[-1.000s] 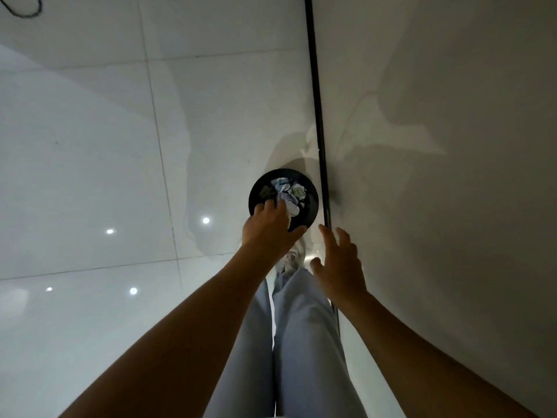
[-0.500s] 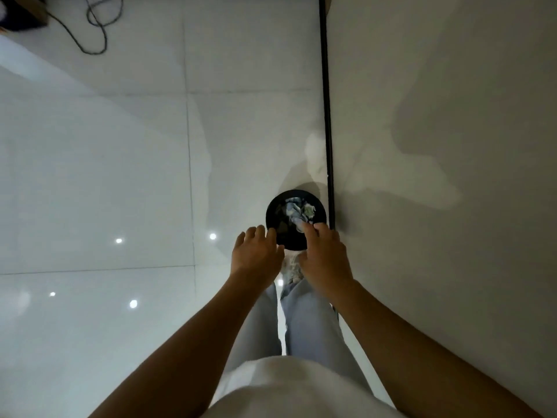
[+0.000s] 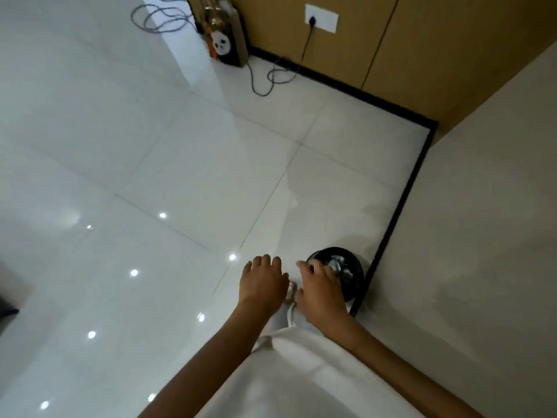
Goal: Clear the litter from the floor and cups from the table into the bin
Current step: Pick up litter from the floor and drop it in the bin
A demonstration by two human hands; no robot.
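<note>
Both hands, left point(image 3: 262, 282) and right point(image 3: 321, 289), hang empty and loose-fingered above the bin point(image 3: 352, 274); we judge a drop-off done, and more litter needs finding.

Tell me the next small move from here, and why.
Probably draw both hands back from the bin and turn to look for more litter. The left hand and right hand are open with no grip on anything, crumpled litter already lies inside the bin, and the floor in view shows none.
</note>
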